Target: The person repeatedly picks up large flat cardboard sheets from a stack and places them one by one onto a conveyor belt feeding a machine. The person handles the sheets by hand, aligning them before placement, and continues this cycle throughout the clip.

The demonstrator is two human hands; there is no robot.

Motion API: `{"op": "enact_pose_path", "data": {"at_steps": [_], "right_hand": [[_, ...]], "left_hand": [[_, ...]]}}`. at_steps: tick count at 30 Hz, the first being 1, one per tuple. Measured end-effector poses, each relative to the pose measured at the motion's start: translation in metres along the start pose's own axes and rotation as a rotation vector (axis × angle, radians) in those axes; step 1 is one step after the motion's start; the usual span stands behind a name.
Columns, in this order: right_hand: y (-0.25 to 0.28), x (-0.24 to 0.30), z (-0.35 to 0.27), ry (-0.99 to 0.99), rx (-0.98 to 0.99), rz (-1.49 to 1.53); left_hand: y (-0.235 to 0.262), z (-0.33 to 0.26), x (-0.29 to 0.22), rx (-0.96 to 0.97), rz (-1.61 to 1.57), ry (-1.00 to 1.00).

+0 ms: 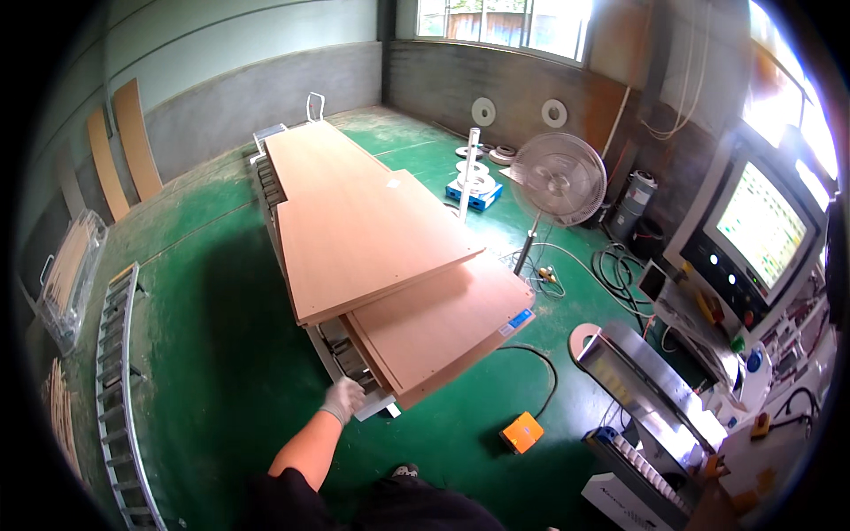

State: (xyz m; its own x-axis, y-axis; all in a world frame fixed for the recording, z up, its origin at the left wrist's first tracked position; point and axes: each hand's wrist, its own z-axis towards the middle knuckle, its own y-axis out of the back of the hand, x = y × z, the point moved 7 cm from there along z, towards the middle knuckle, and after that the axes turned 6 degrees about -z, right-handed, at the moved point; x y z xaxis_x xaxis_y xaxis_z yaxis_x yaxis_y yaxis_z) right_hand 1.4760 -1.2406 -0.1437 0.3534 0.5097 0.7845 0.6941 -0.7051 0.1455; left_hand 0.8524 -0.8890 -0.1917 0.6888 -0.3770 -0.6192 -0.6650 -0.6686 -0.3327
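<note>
My left hand (343,400), in a pale glove, reaches forward to the near end of a long roller stand (324,352). Its fingers look curled at the stand's end; what they close on, if anything, is hidden. On the stand lies a stack of large wood-coloured panels (354,212), the upper ones skewed over a lower panel (443,327). That lower panel sticks out to the right, with a blue label (515,322) on its near right corner. My right hand does not show.
An orange foot pedal (522,432) with a black cable lies on the green floor. A standing fan (558,181) is right of the stack; a machine with a lit screen (757,230) fills the far right. To the left lies an aluminium ladder (119,398) beside plastic-wrapped boards (71,279).
</note>
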Motion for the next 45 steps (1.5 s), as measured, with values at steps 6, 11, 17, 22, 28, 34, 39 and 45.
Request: {"op": "enact_pose_path", "data": {"at_steps": [6,11,17,22,28,34,39,45], "right_hand": [[-0.055,-0.027,0.007,0.138,0.243,-0.519],[-0.013,-0.077,-0.017,-0.199,0.001,-0.265],[0.017,-0.129,-0.055,-0.451,-0.089,-0.184],[0.008,-0.144,-0.063,-0.497,-0.049,-0.177],[-0.011,-0.142,-0.011,-0.385,0.177,-0.011],[-0.215,0.045,-0.005,-0.077,0.346,0.333],[-0.403,0.070,0.005,-0.045,0.901,0.030],[-0.503,0.053,-0.068,-0.092,1.205,0.028]], "left_hand": [[0.056,0.093,-0.134,-0.242,-0.284,-0.448],[0.053,0.134,-0.212,-0.243,-0.010,-0.785],[0.000,0.112,-0.184,-0.429,-0.398,-0.821],[-0.034,0.109,-0.143,-0.243,-0.244,-0.547],[-0.063,0.133,-0.137,-0.181,-0.437,-0.202],[-0.112,0.074,-0.089,0.085,-0.268,-0.171],[-0.116,-0.015,0.008,0.364,-0.155,-0.045],[-0.030,-0.114,0.070,0.742,0.199,0.382]]}}
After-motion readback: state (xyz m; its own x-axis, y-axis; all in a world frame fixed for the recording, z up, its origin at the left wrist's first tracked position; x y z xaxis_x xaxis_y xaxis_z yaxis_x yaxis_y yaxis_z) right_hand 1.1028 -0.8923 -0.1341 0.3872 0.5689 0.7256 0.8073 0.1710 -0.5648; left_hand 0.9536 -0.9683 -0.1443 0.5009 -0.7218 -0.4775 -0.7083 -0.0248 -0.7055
